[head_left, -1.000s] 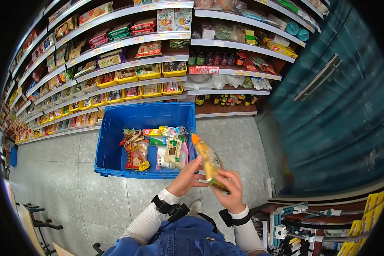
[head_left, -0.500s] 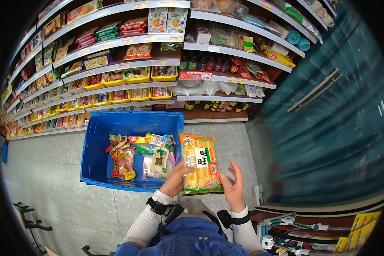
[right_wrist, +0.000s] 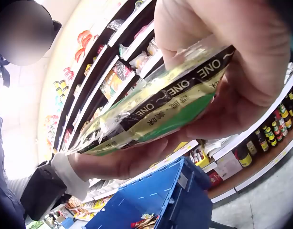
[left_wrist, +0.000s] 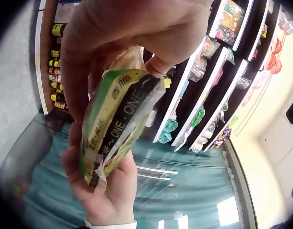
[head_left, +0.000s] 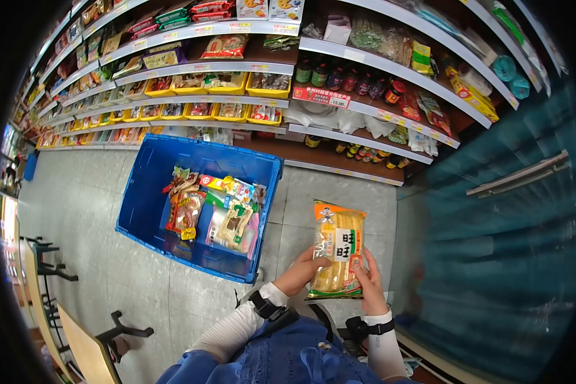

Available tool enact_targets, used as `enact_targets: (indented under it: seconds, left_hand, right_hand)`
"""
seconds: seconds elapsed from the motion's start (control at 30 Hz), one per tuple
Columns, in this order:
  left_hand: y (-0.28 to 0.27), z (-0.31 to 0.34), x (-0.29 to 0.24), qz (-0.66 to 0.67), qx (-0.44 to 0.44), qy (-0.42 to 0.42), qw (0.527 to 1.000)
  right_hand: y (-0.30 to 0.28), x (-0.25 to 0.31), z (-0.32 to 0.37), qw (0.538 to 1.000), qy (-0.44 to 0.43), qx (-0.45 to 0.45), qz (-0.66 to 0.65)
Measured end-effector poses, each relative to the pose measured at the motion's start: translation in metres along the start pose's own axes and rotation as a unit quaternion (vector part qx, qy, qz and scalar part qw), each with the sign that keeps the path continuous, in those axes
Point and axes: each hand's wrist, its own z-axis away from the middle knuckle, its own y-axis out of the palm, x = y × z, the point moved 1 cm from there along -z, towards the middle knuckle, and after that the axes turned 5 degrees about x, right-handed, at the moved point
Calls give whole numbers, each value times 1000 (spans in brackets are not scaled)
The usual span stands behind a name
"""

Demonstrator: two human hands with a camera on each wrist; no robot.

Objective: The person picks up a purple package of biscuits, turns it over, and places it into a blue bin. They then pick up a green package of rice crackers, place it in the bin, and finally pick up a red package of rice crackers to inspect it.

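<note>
1. Largest, we see the stocked shelves curving across the far side, with yellow trays of packets at left and centre.
2. At right stands a teal curtain, with a metal handle before it.
3. Left of centre, we find a blue crate on the grey floor, its open top showing packets inside.
4. Near and to the right of that crate, apart from it, we have the yellow snack bag, held up above the floor between two hands. Its face bears large black characters on a white label; in the wrist views its edge reads "ONE".
5. Our left hand grasps the bag's left side, thumb over the front and fingers behind.
6. Our right hand grasps its right side, thumb likewise on the front and fingers curled behind.
7. Inside the crate we see a red-and-clear packet at left and a pale packet at right.
8. Smallest, we spot little bottles on the far bottom shelf.
</note>
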Motion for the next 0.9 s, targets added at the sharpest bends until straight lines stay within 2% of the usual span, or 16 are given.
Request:
enact_targets:
  seconds: [0.17,0.33,0.5,0.9]
  left_hand:
    - [12,-23,9,-15,-36,-1,999]
    - [20,-35,8,2,-29,30,999]
    - [27,-42,2,-41,-50,32,997]
    - [33,-62,-7,-39,-34,39,998]
  right_hand:
    - [-23,12,-16,1000,15,22,-11]
    - [-34,11,-25,999,22,29,-19]
    - [-43,17,-34,998,25,45,-23]
    - [-51,26,-49,998,5,54,-29]
